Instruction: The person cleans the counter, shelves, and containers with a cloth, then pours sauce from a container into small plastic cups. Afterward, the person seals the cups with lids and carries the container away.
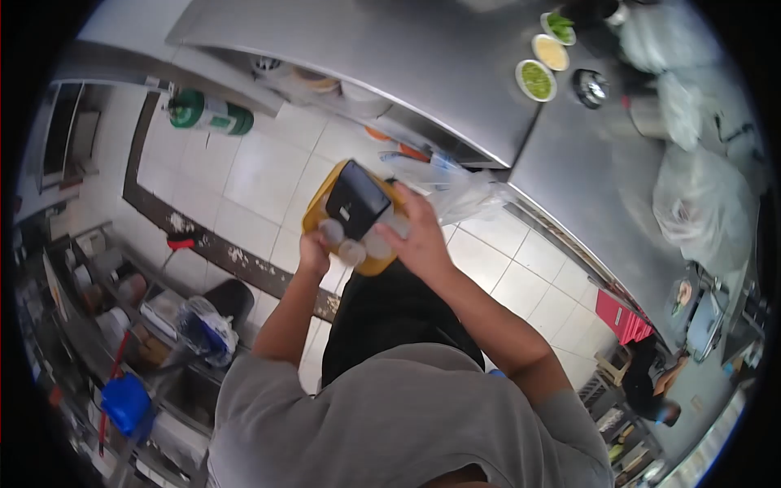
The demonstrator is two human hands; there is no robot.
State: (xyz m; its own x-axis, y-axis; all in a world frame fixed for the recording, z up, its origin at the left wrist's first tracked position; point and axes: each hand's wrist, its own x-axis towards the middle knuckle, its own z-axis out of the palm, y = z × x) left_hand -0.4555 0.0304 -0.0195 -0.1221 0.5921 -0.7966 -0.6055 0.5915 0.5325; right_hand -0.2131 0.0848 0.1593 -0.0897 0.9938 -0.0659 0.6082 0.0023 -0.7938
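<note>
In front of my body I carry a yellow tray (pixel 376 266), tilted in this view. My left hand (pixel 315 252) is closed on its near left edge. On the right side my right hand (pixel 419 234) grips it, with the thumb reaching over the contents. A black rectangular box-like object (pixel 356 200) lies in the tray; its kind is unclear. Several small translucent cups (pixel 351 252) sit at the near side, partly blurred and partly covered by my right hand.
A steel counter (pixel 390 57) holds small bowls of green food (pixel 536 80), a metal bowl (pixel 591 88) and plastic bags (pixel 704 203). A green gas cylinder (pixel 210 114) lies left. A blue jug (pixel 126 405) is near the sink (pixel 191 398). Another person (pixel 647 378) works at right.
</note>
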